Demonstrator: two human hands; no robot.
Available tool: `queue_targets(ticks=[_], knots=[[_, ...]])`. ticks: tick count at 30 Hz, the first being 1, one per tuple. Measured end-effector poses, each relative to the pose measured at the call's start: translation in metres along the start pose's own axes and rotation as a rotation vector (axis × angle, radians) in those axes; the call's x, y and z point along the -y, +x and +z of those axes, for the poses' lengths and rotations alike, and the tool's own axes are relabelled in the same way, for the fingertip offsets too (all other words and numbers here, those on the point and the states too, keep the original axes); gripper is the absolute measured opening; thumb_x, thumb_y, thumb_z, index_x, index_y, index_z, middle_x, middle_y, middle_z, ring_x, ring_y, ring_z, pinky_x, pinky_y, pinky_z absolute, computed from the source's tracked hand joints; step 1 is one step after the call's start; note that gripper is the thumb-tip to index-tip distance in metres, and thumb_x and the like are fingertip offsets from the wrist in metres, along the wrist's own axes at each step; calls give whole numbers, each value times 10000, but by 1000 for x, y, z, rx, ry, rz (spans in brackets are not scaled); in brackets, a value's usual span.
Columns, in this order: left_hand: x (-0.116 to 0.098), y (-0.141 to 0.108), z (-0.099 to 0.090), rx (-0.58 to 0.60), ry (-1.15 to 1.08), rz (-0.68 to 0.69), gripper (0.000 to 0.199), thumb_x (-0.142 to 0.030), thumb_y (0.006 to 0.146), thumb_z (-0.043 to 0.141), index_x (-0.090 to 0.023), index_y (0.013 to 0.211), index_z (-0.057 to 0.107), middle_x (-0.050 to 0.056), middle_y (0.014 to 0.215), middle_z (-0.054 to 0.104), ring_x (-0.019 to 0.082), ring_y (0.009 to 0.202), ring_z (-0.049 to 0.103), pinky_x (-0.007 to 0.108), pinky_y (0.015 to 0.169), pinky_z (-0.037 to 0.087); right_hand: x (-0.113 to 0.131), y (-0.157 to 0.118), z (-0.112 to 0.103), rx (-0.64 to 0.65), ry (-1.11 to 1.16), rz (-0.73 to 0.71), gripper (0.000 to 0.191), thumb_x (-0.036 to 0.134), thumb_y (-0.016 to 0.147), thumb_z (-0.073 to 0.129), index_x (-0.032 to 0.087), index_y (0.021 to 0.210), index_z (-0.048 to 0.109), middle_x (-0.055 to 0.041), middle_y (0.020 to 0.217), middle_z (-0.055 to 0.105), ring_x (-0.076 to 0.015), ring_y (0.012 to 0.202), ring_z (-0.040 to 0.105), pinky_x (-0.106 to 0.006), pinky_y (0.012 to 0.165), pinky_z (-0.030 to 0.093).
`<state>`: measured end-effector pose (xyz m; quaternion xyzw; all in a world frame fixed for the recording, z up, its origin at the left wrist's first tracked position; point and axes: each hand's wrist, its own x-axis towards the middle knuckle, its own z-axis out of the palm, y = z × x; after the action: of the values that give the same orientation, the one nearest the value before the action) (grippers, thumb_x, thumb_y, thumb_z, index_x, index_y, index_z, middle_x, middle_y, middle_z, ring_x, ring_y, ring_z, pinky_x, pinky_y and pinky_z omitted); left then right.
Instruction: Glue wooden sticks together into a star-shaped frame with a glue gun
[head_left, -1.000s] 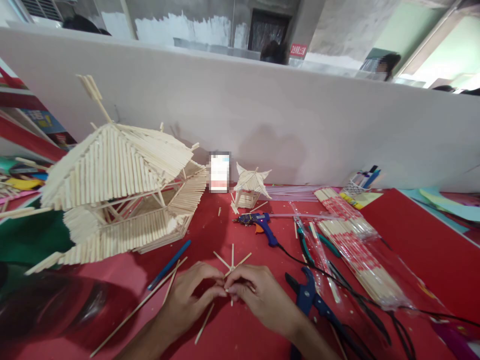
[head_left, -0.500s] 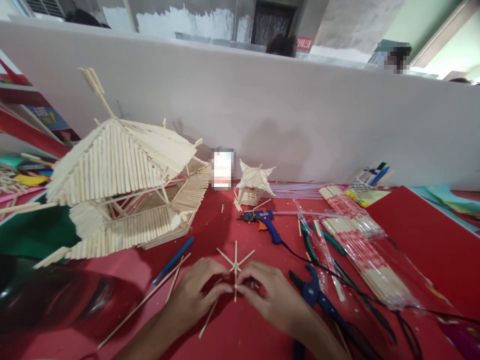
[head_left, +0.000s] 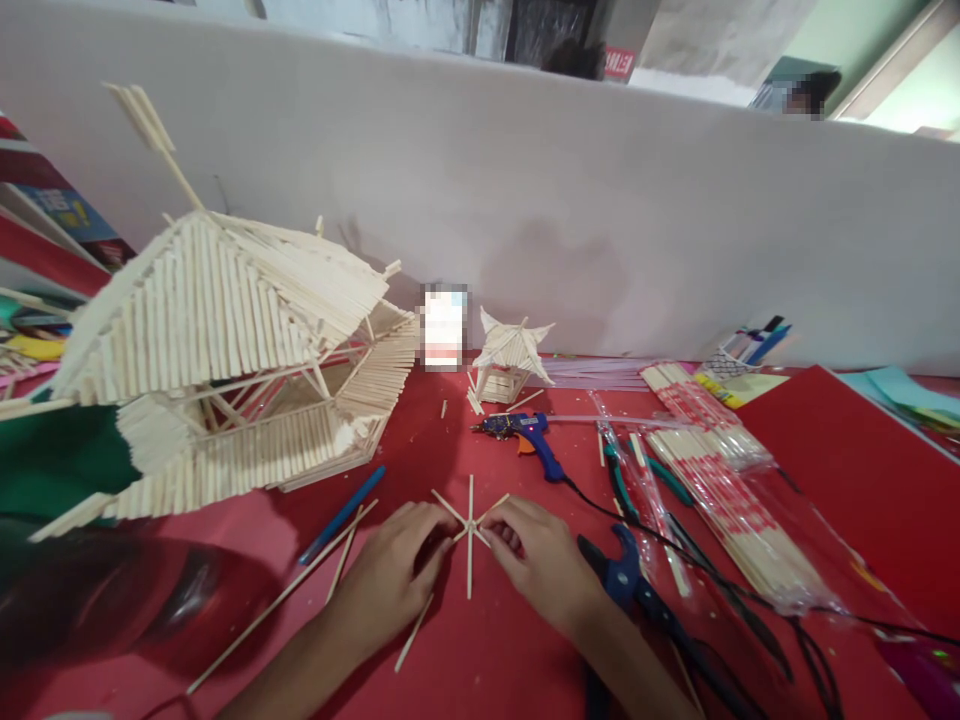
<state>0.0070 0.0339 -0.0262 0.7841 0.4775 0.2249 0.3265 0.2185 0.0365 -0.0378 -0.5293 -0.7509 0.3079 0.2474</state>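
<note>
- the stick star (head_left: 470,566), thin pale sticks joined at one middle, lies on the red tabletop (head_left: 480,655) between the two hands.
- the left hand (head_left: 405,560) is curled, thumb and forefinger pinching the star's lower left arm near the middle.
- the right hand (head_left: 546,562) is bent over the star's right side, fingers curled in and touching it; whether they pinch an arm, i cannot tell.
- a short loose stick (head_left: 414,633) lies just beside the left wrist; a long stick (head_left: 281,598) slants left of that forearm, near a blue pen (head_left: 343,514).
- the large stick pavilion (head_left: 225,300) stands at the left, and the small stick pavilion (head_left: 513,360) stands beyond the star, near the pale wall (head_left: 360,130).
- a lit screen (head_left: 445,328), blurred, is upright between the pavilions.
- the blue glue gun (head_left: 525,430) lies in front of the small pavilion, its black cord running right.
- the blue-handled cutter (head_left: 624,575) lies just right of the right hand; farther right are wrapped stick bundles (head_left: 720,500) and a pen holder (head_left: 726,365).
- a dark, glossy bottle-like thing (head_left: 150,590) is at the lower left.
</note>
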Motion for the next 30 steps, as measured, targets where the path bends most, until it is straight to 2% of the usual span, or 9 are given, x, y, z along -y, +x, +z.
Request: queue_targets(ticks=[9, 30], knots=[[0, 1, 2, 26, 19, 22, 148, -185, 985, 474, -227, 1003, 615, 24, 959, 666, 209, 901, 572, 321, 797, 422, 2, 3, 2, -8, -58, 2, 121, 173, 921, 594, 218, 844, 677, -13, 807, 668, -144, 704, 619, -226, 632, 439], [2, 1, 3, 24, 17, 20, 126, -197, 994, 496, -216, 951, 613, 21, 923, 666, 204, 873, 560, 315, 772, 411, 0, 2, 5, -42, -67, -5, 109, 158, 897, 609, 209, 847, 692, -8, 786, 669, -145, 689, 612, -229, 629, 433]])
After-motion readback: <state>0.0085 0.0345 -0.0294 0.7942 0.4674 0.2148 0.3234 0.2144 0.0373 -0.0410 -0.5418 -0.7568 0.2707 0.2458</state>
